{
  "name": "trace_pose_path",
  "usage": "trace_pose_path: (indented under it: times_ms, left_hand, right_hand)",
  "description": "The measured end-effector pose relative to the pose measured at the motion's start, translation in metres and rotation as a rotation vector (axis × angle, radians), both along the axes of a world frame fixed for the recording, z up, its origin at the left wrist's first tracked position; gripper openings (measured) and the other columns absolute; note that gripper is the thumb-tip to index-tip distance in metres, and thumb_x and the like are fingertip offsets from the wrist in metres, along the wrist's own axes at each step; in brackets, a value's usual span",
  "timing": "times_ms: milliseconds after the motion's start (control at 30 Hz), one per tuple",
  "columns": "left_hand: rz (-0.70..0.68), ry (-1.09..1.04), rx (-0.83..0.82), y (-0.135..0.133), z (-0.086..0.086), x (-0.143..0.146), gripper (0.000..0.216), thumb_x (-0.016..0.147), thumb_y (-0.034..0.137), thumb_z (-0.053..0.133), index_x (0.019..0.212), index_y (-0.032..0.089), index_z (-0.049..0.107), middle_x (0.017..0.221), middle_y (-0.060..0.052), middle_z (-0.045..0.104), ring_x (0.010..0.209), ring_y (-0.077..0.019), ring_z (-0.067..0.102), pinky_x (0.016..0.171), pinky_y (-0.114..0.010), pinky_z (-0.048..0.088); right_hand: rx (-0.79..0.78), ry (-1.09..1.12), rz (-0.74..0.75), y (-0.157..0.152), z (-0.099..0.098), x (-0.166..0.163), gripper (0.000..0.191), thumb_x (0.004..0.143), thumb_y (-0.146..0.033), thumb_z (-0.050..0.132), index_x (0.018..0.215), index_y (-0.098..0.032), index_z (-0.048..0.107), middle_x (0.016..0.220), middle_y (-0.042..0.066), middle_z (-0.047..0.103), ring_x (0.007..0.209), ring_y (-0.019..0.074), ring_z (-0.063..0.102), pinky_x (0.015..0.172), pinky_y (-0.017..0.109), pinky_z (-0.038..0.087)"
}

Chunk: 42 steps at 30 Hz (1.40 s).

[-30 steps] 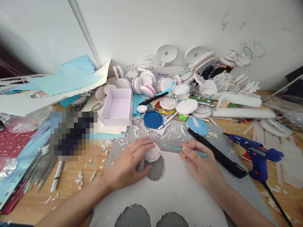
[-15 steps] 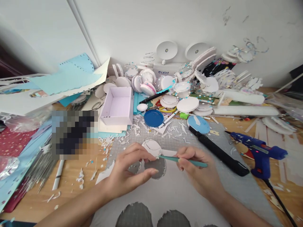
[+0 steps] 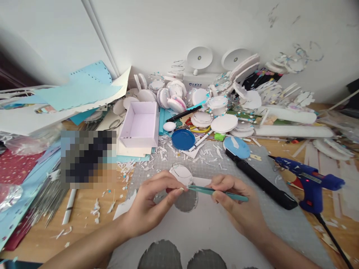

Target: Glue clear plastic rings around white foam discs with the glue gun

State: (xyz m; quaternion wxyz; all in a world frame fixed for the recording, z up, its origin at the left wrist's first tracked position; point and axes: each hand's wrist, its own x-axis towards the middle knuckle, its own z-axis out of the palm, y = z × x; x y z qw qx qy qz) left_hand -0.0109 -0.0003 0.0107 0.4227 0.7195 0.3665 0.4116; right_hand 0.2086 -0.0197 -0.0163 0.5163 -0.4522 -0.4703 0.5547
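Note:
My right hand is closed round a thin teal craft knife, held level and pointing left. My left hand pinches thumb and forefinger together at the knife's tip; whether they hold anything is too small to tell. Just behind the tip lies a cut white foam disc. Both hands hover over a white foam sheet with round holes cut in it, lying on a grey cutting mat.
A blue glue gun and a long black tool lie at the right. Behind are a blue lid, a pale box, piles of white foam discs, paper stacks and scraps.
My left hand lifted off the foam disc and came to pinch at the knife's tip. The disc now lies free behind. My right hand turned the knife level.

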Motion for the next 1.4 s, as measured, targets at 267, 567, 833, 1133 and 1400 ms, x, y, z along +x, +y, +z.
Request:
trace_pose_path:
  times_ms: [267, 567, 833, 1133, 1400]
  left_hand:
    - [-0.025, 0.011, -0.017, 0.0004, -0.0034, 0.0004, 0.019, 0.09, 0.008, 0.051, 0.092, 0.017, 0.067, 0.083, -0.006, 0.065, 0.078, -0.0162, 0.06, 0.069, -0.029, 0.049]
    - [-0.033, 0.009, -0.03, 0.0, -0.0022, 0.0009, 0.017, 0.088, 0.008, 0.054, 0.089, 0.017, 0.068, 0.08, -0.005, 0.066, 0.075, -0.0158, 0.06, 0.069, -0.028, 0.049]
    - [-0.028, -0.029, -0.106, -0.0008, -0.003, 0.0007, 0.011, 0.087, 0.014, 0.059, 0.086, 0.013, 0.069, 0.078, -0.007, 0.066, 0.074, -0.0156, 0.06, 0.068, -0.027, 0.047]
    - [-0.051, -0.02, -0.083, -0.0021, -0.0016, -0.0003, 0.019, 0.09, 0.014, 0.049, 0.076, 0.012, 0.061, 0.072, -0.005, 0.059, 0.071, -0.0151, 0.053, 0.066, -0.027, 0.042]
    - [-0.078, 0.026, -0.117, -0.0018, -0.001, 0.0006, 0.025, 0.094, 0.016, 0.04, 0.071, 0.015, 0.05, 0.069, -0.001, 0.051, 0.068, -0.013, 0.047, 0.065, -0.024, 0.038]
  right_hand:
    - [0.022, 0.01, 0.05, -0.0009, 0.0005, 0.0008, 0.009, 0.079, -0.022, 0.07, 0.077, -0.03, 0.068, 0.079, 0.001, 0.063, 0.077, 0.0164, 0.061, 0.067, 0.03, 0.051]
    - [0.007, -0.073, 0.02, -0.0015, 0.0007, 0.0024, 0.009, 0.077, -0.02, 0.07, 0.074, -0.028, 0.067, 0.078, 0.002, 0.063, 0.076, 0.0162, 0.061, 0.065, 0.028, 0.051]
    - [0.062, -0.087, 0.052, -0.0019, 0.0015, 0.003, 0.007, 0.08, -0.021, 0.068, 0.076, -0.026, 0.065, 0.079, 0.003, 0.063, 0.076, 0.016, 0.062, 0.065, 0.027, 0.053]
    - [0.071, -0.056, 0.07, -0.0015, -0.0012, 0.0041, 0.006, 0.082, -0.021, 0.067, 0.08, -0.027, 0.065, 0.081, 0.003, 0.063, 0.079, 0.0171, 0.063, 0.067, 0.029, 0.054]
    - [0.109, -0.048, 0.123, -0.0013, -0.0043, 0.0021, 0.011, 0.082, -0.018, 0.066, 0.083, -0.029, 0.063, 0.082, -0.001, 0.063, 0.079, 0.0121, 0.061, 0.068, 0.022, 0.052]
